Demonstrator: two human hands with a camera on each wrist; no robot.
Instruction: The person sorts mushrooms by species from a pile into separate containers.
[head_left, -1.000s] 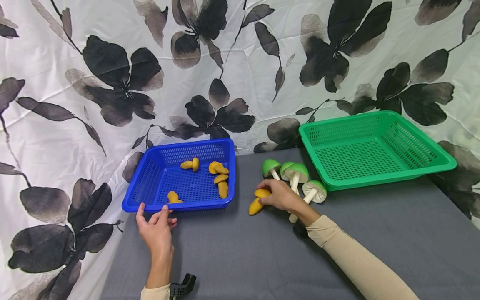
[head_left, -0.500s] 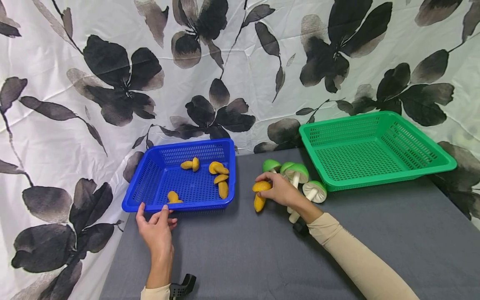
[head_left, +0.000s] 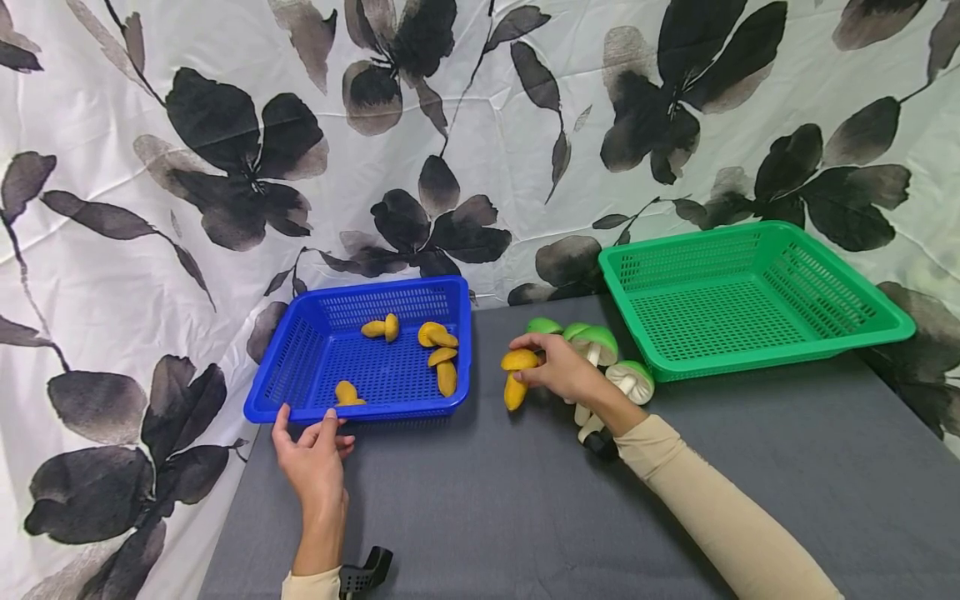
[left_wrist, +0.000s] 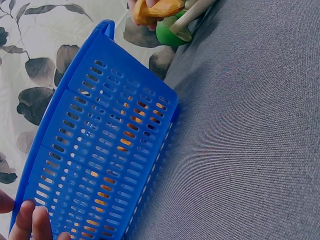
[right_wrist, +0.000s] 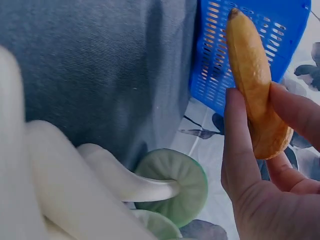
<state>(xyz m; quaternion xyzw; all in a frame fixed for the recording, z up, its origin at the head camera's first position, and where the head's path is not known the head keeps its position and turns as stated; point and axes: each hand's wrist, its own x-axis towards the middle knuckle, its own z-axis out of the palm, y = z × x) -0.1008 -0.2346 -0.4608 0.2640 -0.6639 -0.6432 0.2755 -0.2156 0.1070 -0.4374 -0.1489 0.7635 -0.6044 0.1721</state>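
My right hand [head_left: 562, 372] pinches a yellow toy mushroom [head_left: 514, 393] between thumb and fingers. It hangs cap up in the head view, close to several green-capped toy mushrooms [head_left: 595, 340] with white stems, which my hand partly hides. In the right wrist view the yellow stem's dark tip shows against the blue basket [right_wrist: 210, 75]. My left hand [head_left: 313, 458] holds the near rim of the blue basket, fingertips at the rim and other fingers against its outer wall [left_wrist: 75, 145]. Several yellow mushrooms, one of them [head_left: 444, 379] near the right wall, lie inside.
A green basket [head_left: 757, 362] stands at the right, behind the green-capped mushrooms. A grey cloth [head_left: 465, 517] covers the table, and a white curtain with dark flowers [head_left: 480, 92] hangs behind. Black wrist mounts [head_left: 366, 570] sit on both arms.
My right hand has raised the yellow mushroom slightly and turned it from slanted to nearly upright, cap on top. The left hand and both baskets have stayed in place.
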